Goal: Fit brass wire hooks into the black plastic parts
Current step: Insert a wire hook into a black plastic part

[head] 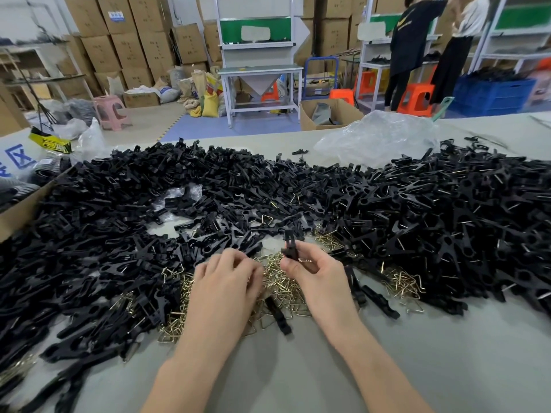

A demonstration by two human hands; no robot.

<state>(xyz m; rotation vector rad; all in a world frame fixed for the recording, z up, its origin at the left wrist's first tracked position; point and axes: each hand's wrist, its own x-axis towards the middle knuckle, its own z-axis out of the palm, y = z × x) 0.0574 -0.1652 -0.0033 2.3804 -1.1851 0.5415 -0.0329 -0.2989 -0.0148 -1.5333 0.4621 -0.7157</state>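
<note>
The right hand pinches a black plastic part between thumb and curled fingertips. It grips the lower end, so the part's long axis stands nearly upright with its forked top pointing away from the person. The part hangs just above the far edge of the heap of brass wire hooks.

The left hand lies palm down over the left side of that heap. Its fingers are curled and the tips are hidden under the knuckles, so I cannot tell whether they have a hook pinched.

The held part lies up and to the right of the left hand's fingertips, near but apart, with the middle of the heap between the two hands. The left hand is the nearer to the loose hooks. I judge the next move is for it to bring a hook rightward and upward to the part's gripped lower end, lined up with that upright axis.

Both forearms cross the bare grey table on the near side of the heap. One stray black clip lies lengthwise on the heap's near edge. Left of the heap and beyond it spreads a mass of loose black parts. Right of the heap is a pile of black parts with wire showing, probably finished ones. Well beyond the heap, to the right, sits a crumpled clear plastic bag.
</note>
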